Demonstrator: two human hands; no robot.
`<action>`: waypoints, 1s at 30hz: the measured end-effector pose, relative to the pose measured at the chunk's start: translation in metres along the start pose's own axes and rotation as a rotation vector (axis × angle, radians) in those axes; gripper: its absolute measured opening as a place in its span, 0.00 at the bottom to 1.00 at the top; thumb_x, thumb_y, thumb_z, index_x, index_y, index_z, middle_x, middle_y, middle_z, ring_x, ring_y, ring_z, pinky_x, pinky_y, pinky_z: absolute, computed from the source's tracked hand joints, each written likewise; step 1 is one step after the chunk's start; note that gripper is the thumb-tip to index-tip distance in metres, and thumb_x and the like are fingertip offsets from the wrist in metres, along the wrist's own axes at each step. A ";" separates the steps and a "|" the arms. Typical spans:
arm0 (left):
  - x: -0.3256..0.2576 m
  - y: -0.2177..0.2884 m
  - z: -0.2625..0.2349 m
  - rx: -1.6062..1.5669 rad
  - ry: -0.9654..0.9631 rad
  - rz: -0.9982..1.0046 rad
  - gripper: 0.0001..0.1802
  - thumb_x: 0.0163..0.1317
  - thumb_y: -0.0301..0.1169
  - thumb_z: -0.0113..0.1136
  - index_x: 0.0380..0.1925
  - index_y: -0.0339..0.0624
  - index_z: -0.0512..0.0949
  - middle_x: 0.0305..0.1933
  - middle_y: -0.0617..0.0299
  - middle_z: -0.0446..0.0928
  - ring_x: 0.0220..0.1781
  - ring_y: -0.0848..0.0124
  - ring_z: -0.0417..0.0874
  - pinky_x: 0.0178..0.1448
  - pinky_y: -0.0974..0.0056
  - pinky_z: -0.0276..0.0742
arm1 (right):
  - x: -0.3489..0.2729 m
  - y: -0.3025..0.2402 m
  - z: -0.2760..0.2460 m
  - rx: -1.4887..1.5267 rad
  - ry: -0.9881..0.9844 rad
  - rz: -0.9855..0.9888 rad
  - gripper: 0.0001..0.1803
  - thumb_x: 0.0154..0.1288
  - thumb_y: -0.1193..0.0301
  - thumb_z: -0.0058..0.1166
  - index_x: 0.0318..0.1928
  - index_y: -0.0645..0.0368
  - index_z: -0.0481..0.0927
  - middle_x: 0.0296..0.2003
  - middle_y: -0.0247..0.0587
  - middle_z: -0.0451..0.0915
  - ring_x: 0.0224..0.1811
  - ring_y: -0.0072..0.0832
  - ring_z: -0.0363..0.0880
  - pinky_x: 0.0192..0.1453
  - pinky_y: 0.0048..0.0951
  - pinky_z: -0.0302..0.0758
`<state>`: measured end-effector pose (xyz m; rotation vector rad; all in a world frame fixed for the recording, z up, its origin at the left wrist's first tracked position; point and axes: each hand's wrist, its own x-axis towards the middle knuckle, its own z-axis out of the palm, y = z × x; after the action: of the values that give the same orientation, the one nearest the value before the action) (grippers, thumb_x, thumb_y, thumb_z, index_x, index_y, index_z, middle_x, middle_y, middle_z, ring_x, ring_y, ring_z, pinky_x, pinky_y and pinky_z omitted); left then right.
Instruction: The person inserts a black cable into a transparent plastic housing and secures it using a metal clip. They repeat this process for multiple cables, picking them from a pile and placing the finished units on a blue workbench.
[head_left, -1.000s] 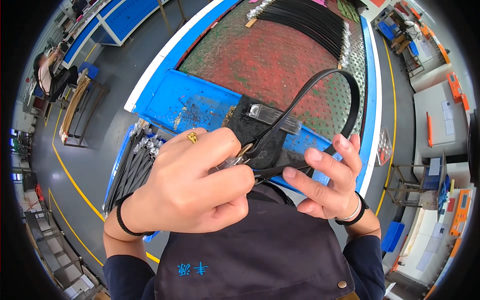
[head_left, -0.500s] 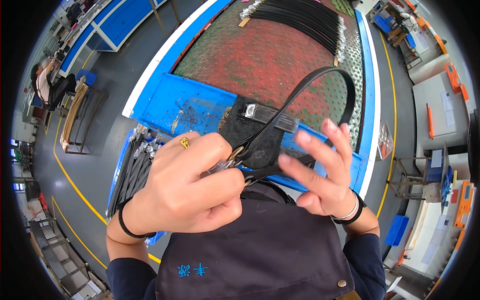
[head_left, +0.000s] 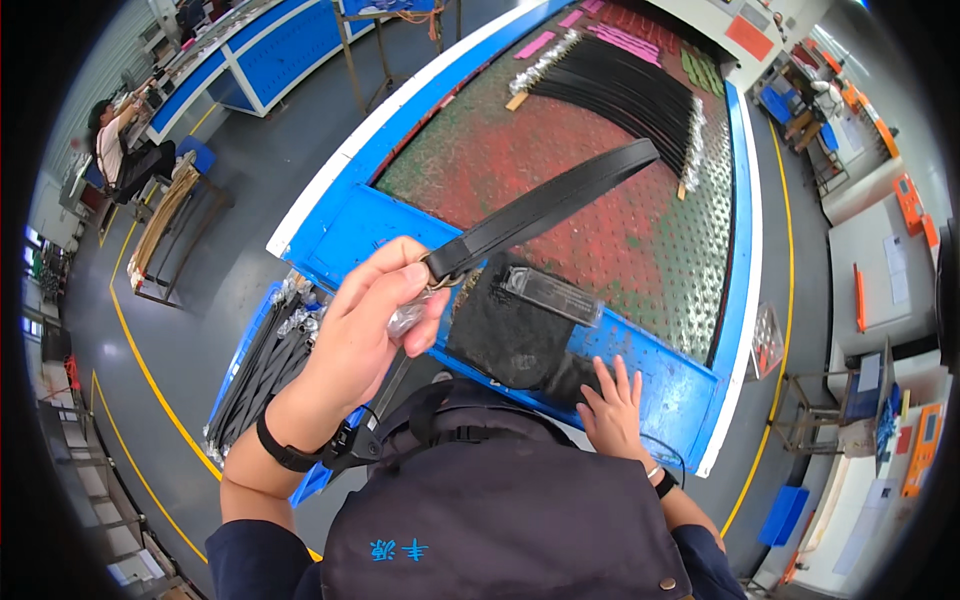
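Observation:
My left hand (head_left: pixel 372 325) is closed on one end of a black strap (head_left: pixel 550 200), at its metal ring (head_left: pixel 455 278). Clear plastic wrap (head_left: pixel 407 316) bulges out between the fingers. The rest of the strap reaches up and to the right, bent over at its far end. My right hand (head_left: pixel 614 410) holds nothing, its fingers spread over the right end of a dark cloth or pad (head_left: pixel 505 340) on the blue ledge (head_left: pixel 650 365); whether they touch it I cannot tell. A dark rectangular block (head_left: pixel 550 296), shiny on top, lies on the pad.
Beyond the ledge is a worn red and green bumpy surface (head_left: pixel 470 160), with a row of black straps (head_left: pixel 610 85) with wrapped ends. A blue crate (head_left: pixel 243 345) of straps stands at my left. Someone sits (head_left: pixel 125 150) far left.
My left hand has lifted leftward with the strap, which is no longer looped but stretched out. My right hand has come away from the strap, down to the dark pad.

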<state>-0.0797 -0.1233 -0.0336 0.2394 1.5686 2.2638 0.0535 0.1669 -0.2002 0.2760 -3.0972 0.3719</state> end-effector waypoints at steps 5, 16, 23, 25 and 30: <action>-0.002 0.003 0.001 -0.209 0.004 -0.114 0.11 0.64 0.38 0.45 0.28 0.43 0.63 0.23 0.63 0.67 0.17 0.78 0.63 0.22 0.72 0.59 | 0.004 0.015 0.020 -0.029 0.098 -0.005 0.07 0.53 0.70 0.54 0.29 0.60 0.80 0.57 0.47 0.65 0.66 0.48 0.51 0.66 0.58 0.46; -0.017 0.005 -0.016 -0.274 0.023 -0.072 0.07 0.65 0.32 0.42 0.30 0.43 0.64 0.24 0.62 0.68 0.18 0.77 0.64 0.24 0.71 0.59 | -0.013 0.013 0.030 -0.181 -0.026 -0.164 0.20 0.55 0.60 0.54 0.45 0.57 0.76 0.62 0.41 0.61 0.68 0.47 0.49 0.65 0.58 0.48; -0.016 0.000 -0.013 -0.357 -0.053 -0.133 0.08 0.65 0.33 0.44 0.29 0.43 0.64 0.24 0.62 0.68 0.18 0.77 0.64 0.23 0.71 0.59 | 0.050 -0.009 -0.092 0.045 0.356 -0.185 0.24 0.52 0.62 0.59 0.51 0.51 0.75 0.60 0.45 0.62 0.66 0.49 0.53 0.66 0.59 0.45; -0.016 -0.005 -0.008 -0.420 -0.059 -0.208 0.09 0.65 0.34 0.46 0.28 0.44 0.64 0.24 0.62 0.68 0.18 0.77 0.64 0.22 0.71 0.58 | 0.063 -0.034 -0.132 -0.031 0.419 -0.266 0.26 0.49 0.60 0.62 0.52 0.47 0.75 0.61 0.45 0.61 0.67 0.49 0.50 0.66 0.58 0.42; -0.018 -0.018 0.002 -0.431 -0.292 -0.432 0.09 0.65 0.36 0.47 0.28 0.46 0.64 0.22 0.64 0.65 0.16 0.78 0.60 0.20 0.72 0.54 | 0.095 -0.079 -0.163 -0.254 0.347 -0.453 0.27 0.41 0.57 0.66 0.48 0.40 0.77 0.65 0.45 0.54 0.69 0.48 0.43 0.68 0.57 0.37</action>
<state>-0.0587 -0.1233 -0.0481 0.0933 0.8594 2.0435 -0.0285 0.1137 -0.0206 0.7876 -2.5991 0.0094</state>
